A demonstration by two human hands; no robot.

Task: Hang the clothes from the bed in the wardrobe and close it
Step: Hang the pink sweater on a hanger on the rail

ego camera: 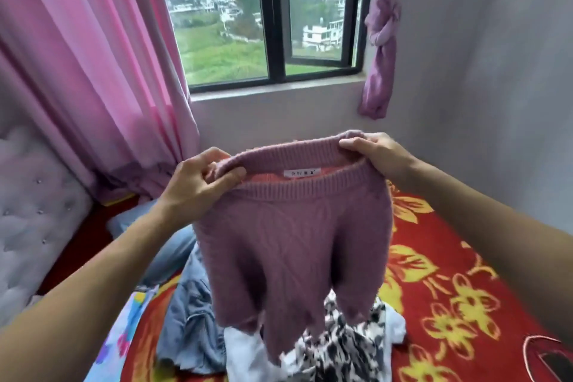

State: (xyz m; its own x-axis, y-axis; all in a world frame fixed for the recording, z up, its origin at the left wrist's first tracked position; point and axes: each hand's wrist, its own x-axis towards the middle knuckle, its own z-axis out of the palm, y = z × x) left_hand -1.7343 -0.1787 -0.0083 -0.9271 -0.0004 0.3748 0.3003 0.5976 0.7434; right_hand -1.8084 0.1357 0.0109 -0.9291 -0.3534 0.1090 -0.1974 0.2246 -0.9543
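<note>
Head | both hands (198,183) (376,153) pinch ribbed mauve knit sweater (291,239) collar

Ahead of me a dark-framed window (276,15) lets in daylight from green slopes and white houses. A pink curtain (93,71) hangs at its left, and a knotted purple curtain (381,40) hangs at its right against the grey wall (480,56). The bed (449,273) has a red flowered cover, and its grey padded headboard (37,211) is on my left.

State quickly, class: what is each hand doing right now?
Left hand: closed, pinching the collar of the pink sweater.
Right hand: closed, pinching the collar's other side.
</note>
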